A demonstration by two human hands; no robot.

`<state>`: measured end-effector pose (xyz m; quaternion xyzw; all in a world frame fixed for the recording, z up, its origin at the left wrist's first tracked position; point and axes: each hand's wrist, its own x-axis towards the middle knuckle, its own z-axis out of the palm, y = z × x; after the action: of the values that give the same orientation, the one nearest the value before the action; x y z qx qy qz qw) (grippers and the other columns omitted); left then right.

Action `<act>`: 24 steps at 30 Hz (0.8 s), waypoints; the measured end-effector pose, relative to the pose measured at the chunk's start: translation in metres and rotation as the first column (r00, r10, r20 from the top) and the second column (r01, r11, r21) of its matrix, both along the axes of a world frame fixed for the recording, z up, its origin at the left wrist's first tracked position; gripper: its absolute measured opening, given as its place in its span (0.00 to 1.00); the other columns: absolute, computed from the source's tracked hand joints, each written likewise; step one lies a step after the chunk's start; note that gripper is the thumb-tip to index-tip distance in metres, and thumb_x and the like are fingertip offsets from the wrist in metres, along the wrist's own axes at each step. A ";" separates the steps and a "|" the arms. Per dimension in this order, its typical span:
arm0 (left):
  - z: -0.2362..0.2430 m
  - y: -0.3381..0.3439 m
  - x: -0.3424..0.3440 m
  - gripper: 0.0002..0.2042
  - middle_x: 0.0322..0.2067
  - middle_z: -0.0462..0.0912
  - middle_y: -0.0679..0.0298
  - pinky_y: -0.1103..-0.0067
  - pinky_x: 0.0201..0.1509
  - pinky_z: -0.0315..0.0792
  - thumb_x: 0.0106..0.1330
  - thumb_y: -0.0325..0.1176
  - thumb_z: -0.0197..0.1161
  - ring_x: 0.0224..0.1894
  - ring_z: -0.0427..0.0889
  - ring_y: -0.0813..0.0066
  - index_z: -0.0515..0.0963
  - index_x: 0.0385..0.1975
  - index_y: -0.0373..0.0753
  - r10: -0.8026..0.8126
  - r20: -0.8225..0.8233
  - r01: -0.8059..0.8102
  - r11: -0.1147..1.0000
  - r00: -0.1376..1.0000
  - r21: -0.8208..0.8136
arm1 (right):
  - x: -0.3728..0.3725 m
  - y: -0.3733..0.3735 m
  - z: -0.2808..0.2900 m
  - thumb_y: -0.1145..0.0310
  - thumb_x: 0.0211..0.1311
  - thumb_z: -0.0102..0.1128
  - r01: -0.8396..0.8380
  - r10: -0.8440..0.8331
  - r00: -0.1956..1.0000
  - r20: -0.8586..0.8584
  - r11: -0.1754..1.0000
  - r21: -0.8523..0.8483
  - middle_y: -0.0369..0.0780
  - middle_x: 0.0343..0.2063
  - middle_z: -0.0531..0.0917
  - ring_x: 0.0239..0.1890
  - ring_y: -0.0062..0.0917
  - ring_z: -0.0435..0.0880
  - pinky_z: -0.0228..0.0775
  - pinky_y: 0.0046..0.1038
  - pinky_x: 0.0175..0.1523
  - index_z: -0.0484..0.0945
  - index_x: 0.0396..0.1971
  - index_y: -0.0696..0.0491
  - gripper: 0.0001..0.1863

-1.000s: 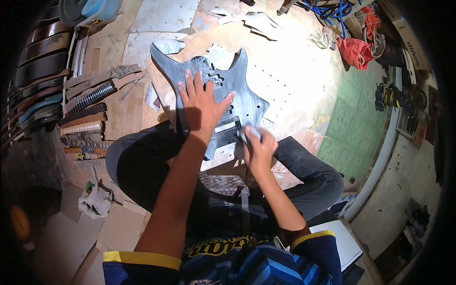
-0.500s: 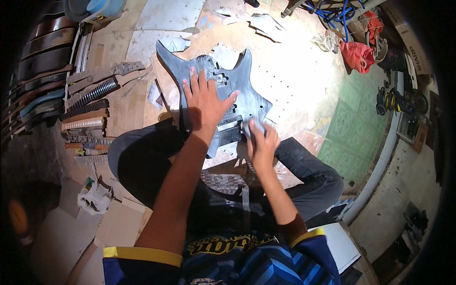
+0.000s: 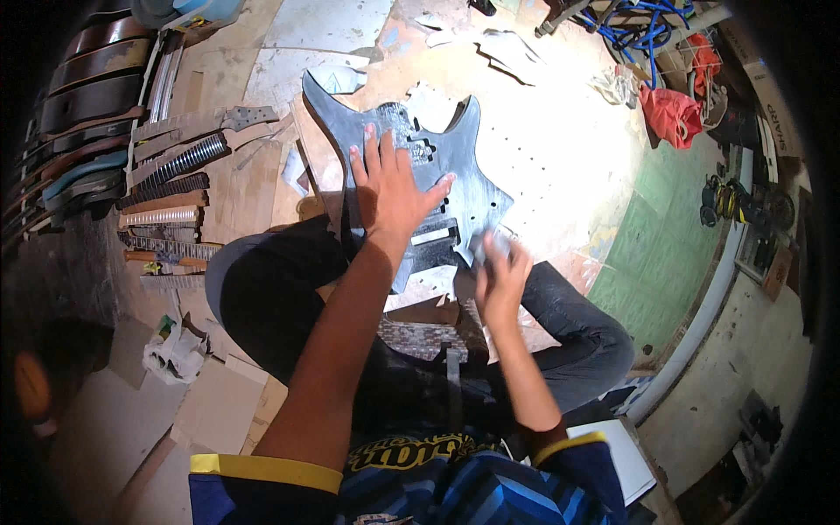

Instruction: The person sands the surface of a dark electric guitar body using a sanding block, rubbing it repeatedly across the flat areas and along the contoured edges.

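Note:
An electric guitar body (image 3: 464,166), grey-black and scuffed, with pointed horns and cut-out cavities, lies face up between my bent legs on a pale board. My left hand (image 3: 389,188) rests spread on its face, over the left part, fingertips near the upper cavities. At the body's lower right edge, my right hand (image 3: 507,271) grips a small grey pad (image 3: 486,247), blurred by motion, its exact kind too unclear to tell. The pad is against or just beside that edge.
Guitar bodies (image 3: 92,114) stand racked at left beside loose necks (image 3: 179,162). Cardboard (image 3: 219,411) lies lower left. Pale scraps (image 3: 503,52) lie at the top; blue hose (image 3: 643,39), a red bag (image 3: 669,118) and a black-and-yellow tool (image 3: 726,197) are at right.
My right hand and pad have moved right and slightly up along the body's edge. My left hand stays spread on the face. The whole view has shifted slightly, the body now appearing further right.

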<state>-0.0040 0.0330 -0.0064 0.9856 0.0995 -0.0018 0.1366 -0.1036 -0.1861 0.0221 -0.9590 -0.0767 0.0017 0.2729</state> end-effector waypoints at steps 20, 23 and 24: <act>0.006 -0.004 -0.001 0.42 0.66 0.70 0.48 0.50 0.78 0.44 0.58 0.71 0.61 0.78 0.51 0.49 0.80 0.48 0.28 -0.017 -0.044 0.020 0.999 0.999 0.049 | -0.026 -0.003 0.008 0.77 0.58 0.68 -0.031 0.031 0.999 -0.021 1.000 -0.004 0.55 0.49 0.75 0.55 0.52 0.74 0.67 0.49 0.60 0.79 0.61 0.43 0.29; 0.006 -0.002 0.002 0.43 0.66 0.70 0.48 0.50 0.78 0.44 0.58 0.72 0.61 0.78 0.50 0.49 0.79 0.49 0.28 -0.001 -0.036 0.002 0.999 0.999 0.039 | 0.050 0.008 -0.003 0.78 0.59 0.67 0.053 -0.056 0.997 0.060 0.997 0.056 0.55 0.49 0.76 0.55 0.52 0.73 0.67 0.47 0.59 0.79 0.60 0.46 0.27; 0.005 -0.005 0.004 0.43 0.66 0.70 0.47 0.50 0.78 0.44 0.58 0.72 0.60 0.78 0.50 0.49 0.79 0.48 0.28 -0.009 -0.013 0.009 0.999 1.000 0.033 | 0.076 0.014 0.005 0.78 0.59 0.67 0.094 -0.096 0.994 0.054 0.995 0.045 0.55 0.50 0.76 0.55 0.52 0.73 0.67 0.47 0.59 0.79 0.60 0.47 0.27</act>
<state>-0.0004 0.0285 -0.0015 0.9881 0.0960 -0.0072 0.1196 -0.0278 -0.1725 0.0273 -0.9553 -0.0388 -0.0399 0.2905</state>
